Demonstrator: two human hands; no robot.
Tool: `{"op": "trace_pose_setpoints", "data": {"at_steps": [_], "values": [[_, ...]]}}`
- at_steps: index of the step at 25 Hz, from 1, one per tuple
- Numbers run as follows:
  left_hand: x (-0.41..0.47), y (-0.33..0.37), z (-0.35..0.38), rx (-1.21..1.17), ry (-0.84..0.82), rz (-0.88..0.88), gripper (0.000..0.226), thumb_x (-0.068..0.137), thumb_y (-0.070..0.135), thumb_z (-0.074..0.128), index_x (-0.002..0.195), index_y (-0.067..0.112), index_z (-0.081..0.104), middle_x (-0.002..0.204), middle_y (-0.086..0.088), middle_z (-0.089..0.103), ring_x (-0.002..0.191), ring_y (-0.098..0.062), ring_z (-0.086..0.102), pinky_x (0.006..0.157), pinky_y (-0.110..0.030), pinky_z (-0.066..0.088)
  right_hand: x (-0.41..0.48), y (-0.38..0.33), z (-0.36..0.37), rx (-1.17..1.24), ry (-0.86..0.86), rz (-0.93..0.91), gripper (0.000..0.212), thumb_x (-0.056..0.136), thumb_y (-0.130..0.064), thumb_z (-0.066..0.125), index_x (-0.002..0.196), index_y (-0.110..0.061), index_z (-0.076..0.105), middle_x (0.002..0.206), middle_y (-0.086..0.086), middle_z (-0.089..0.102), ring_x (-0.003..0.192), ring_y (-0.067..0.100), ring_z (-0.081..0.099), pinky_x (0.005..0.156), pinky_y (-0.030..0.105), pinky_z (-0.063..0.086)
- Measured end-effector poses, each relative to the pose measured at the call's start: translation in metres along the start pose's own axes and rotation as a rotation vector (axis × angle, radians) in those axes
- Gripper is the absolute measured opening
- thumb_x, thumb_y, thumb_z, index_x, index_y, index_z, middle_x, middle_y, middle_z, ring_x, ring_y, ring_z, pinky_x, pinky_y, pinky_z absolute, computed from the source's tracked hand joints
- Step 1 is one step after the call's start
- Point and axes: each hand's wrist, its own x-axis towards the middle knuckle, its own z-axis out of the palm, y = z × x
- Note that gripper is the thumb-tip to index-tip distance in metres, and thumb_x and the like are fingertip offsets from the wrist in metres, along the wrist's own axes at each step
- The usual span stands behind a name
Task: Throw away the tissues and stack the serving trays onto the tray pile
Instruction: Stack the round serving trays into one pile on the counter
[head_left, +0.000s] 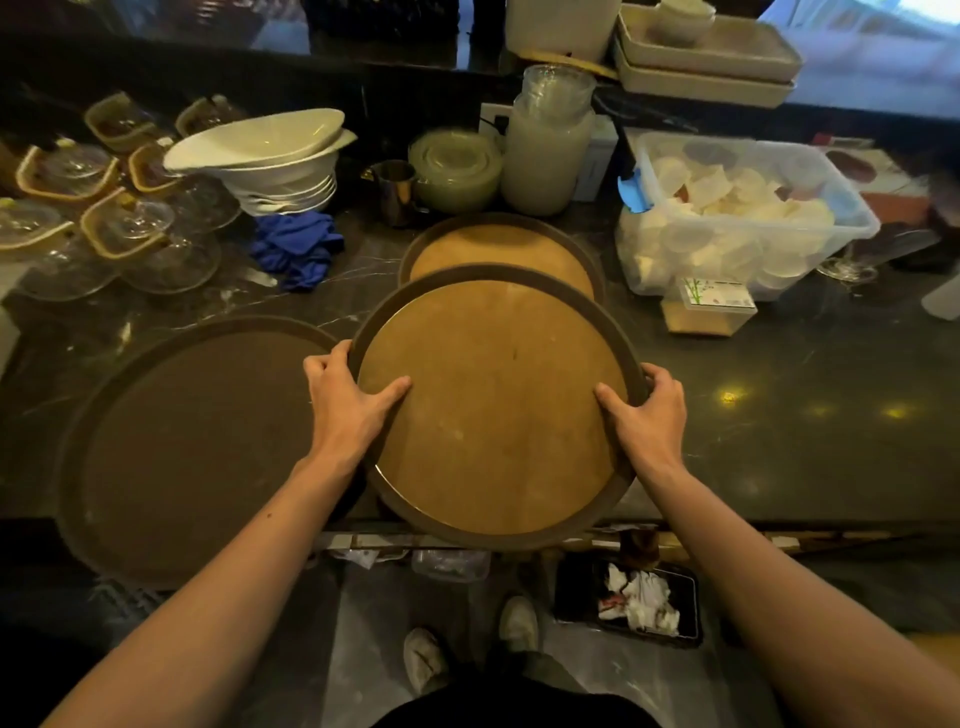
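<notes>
Both hands hold one round tray (493, 405) over the near edge of the dark counter (779, 415). The left hand (345, 400) grips the rim at 9 o'clock, thumb pressed flat on top and fingers curled under. The right hand (647, 410) grips the rim at 3 o'clock the same way. The tray is empty and tilts a little, its near side hanging past the counter.

The tray pile (501, 249) sits just behind it, at 12 o'clock, partly hidden. A bigger dark tray (192, 441) lies at 9 o'clock. The tissues (641, 603) are in the bin (571, 597) on the floor, at 5 o'clock.

To do this well, I think the hands should keep the tray flat, push it forward, line up the round edges, and set it down softly so it does not bump the metal cup (397, 189).
</notes>
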Motion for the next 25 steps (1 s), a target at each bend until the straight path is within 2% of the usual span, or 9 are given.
{"op": "trace_pose_setpoints", "data": {"at_steps": [3,8,17,25], "values": [[0.016,0.006,0.006,0.006,-0.018,-0.010,0.096,0.066,0.047,0.082,0.144,0.015,0.036,0.131,-0.008,0.035,0.120,-0.023,0.041,0.102,-0.037,0.036,0.012,-0.002,0.002,0.009,0.021,0.024,0.060,0.079,-0.037,0.077,0.130,-0.015,0.051,0.116,-0.001,0.046,0.113,0.020,0.050,0.100,0.042,0.045],[0.040,0.017,0.022,0.016,-0.018,-0.022,0.097,0.066,0.048,0.082,0.144,0.013,0.036,0.131,-0.009,0.035,0.124,-0.026,0.041,0.104,-0.035,0.033,0.048,-0.004,0.012,0.019,0.018,0.060,0.065,0.080,-0.037,0.077,0.134,-0.012,0.051,0.126,0.008,0.051,0.117,0.025,0.052,0.102,0.045,0.044],[0.084,0.052,0.064,0.101,0.036,-0.078,0.097,0.067,0.049,0.081,0.144,0.012,0.035,0.132,-0.011,0.035,0.125,-0.029,0.041,0.106,-0.038,0.033,0.139,0.004,0.024,0.088,-0.099,0.074,0.066,0.079,-0.038,0.077,0.134,-0.012,0.051,0.127,0.010,0.053,0.116,0.026,0.055,0.100,0.048,0.046],[0.138,0.054,0.093,0.112,0.006,-0.105,0.095,0.067,0.047,0.082,0.142,0.011,0.037,0.130,-0.013,0.037,0.125,-0.032,0.041,0.108,-0.042,0.035,0.188,0.001,0.047,0.076,-0.086,0.119,0.061,0.079,-0.039,0.077,0.130,-0.015,0.053,0.124,0.008,0.053,0.112,0.025,0.056,0.099,0.046,0.048]]}}
